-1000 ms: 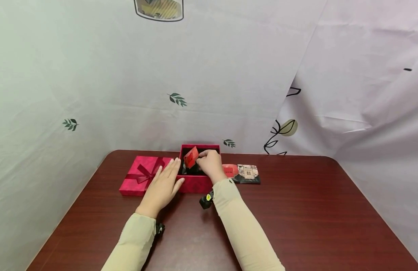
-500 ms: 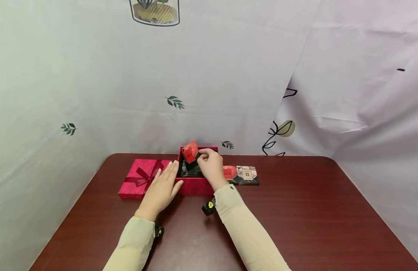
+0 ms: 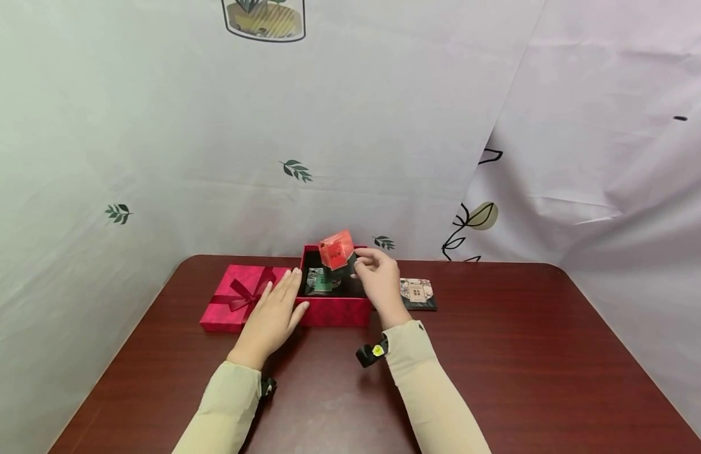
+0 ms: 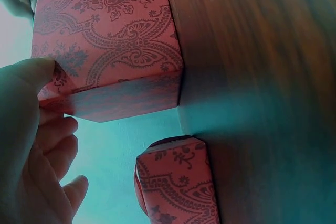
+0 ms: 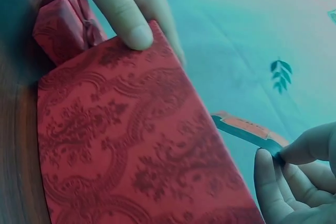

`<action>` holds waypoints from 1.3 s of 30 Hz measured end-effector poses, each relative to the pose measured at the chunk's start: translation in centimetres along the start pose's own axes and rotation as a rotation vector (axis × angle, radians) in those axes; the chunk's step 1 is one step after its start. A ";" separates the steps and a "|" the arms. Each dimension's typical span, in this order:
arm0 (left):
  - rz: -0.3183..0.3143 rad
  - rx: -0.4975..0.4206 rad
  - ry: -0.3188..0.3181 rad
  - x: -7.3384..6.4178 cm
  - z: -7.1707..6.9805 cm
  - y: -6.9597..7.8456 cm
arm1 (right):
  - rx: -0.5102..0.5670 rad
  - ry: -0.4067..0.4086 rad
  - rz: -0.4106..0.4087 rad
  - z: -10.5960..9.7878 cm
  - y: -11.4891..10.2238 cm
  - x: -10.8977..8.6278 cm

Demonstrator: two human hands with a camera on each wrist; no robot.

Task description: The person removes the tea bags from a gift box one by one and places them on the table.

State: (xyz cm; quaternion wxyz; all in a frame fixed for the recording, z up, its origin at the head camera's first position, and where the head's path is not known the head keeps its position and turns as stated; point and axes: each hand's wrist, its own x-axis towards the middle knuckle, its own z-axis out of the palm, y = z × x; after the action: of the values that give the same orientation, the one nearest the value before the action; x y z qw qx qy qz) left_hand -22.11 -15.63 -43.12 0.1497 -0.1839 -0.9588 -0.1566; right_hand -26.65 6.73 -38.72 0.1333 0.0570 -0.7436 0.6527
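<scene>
A red patterned gift box (image 3: pixel 335 312) stands lidless on the table with a dark inside. My right hand (image 3: pixel 380 277) pinches the right edge of a flat red-and-black packet (image 3: pixel 335 251) between thumb and fingers. That packet is tilted, above the box; in the right wrist view the packet (image 5: pixel 249 128) shows nearly edge-on. My left hand (image 3: pixel 269 315) has its fingers straight along the box's left side, and its thumb touches the front wall, as seen in the left wrist view. Inside the box lies a green-and-dark packet (image 3: pixel 322 282), partly hidden behind the raised one.
The red box lid (image 3: pixel 236 296) with a dark red ribbon bow lies left of the box, partly behind my left hand. A pale floral packet (image 3: pixel 416 290) lies on the table right of my right hand. A printed cloth (image 3: pixel 384 126) hangs behind the brown table (image 3: pixel 498 366).
My right hand has lifted the red-and-black packet up out of the box and moved right, turning its printed face forward. The green packet inside is now more visible. My left hand stays put.
</scene>
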 end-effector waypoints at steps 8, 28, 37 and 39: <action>0.001 0.005 0.004 0.1 0.0 0.1 | 0.076 0.025 0.021 -2.4 0.0 -0.5; 0.001 0.008 -0.001 0.1 -0.2 -0.1 | 0.095 0.047 0.157 -8.0 -0.8 0.0; -0.001 0.002 -0.002 0.0 -0.1 -0.1 | 0.052 0.025 0.215 -11.1 -0.7 0.3; 0.001 0.001 0.000 0.0 -0.1 0.0 | 0.050 0.033 0.223 -11.8 -0.7 0.4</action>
State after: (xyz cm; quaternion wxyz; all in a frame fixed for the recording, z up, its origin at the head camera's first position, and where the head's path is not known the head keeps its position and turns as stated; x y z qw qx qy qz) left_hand -22.14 -15.69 -43.03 0.1499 -0.1842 -0.9588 -0.1560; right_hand -25.36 18.26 -36.61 0.0703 -0.0335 -0.7266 0.6826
